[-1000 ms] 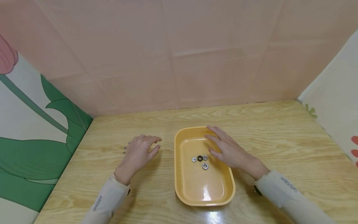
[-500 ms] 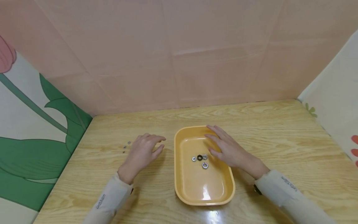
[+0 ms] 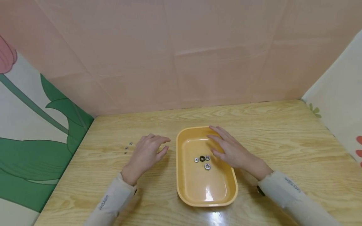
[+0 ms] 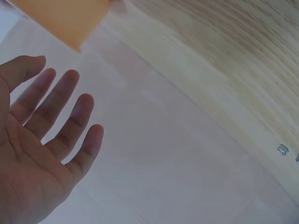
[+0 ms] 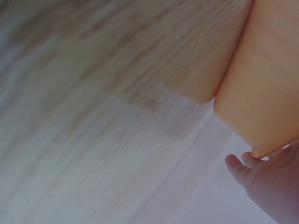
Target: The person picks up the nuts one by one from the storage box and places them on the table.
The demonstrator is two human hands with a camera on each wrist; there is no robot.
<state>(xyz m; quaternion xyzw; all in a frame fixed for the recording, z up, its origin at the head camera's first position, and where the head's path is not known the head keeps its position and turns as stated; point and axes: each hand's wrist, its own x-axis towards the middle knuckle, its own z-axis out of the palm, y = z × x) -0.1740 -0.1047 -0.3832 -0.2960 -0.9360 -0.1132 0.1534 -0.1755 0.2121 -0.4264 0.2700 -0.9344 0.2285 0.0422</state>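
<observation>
A yellow-orange tray [image 3: 195, 185] stands on the table with several hex nuts inside, one black nut [image 3: 202, 158] and the others silver, such as the lower nut [image 3: 207, 166]. My right hand [image 3: 232, 153] rests over the tray's right rim, fingers spread and loosely bent, above the nuts without holding any. Left of the tray hovers my left hand [image 3: 145, 153], its relaxed fingers pointing towards the rim and its palm bare in the left wrist view. Three small metal pieces lie further left, one of them a silver nut [image 4: 282, 149] in the left wrist view.
The wood-grain table [image 3: 268, 131] ends at a pink-covered wall [image 3: 181, 62] at the back. Printed panels, one with a green leaf [image 3: 31, 160], close off the left and right sides.
My left hand has moved right, towards the tray, uncovering the small metal pieces behind it. The right hand, the tray and its nuts stay practically where they were.
</observation>
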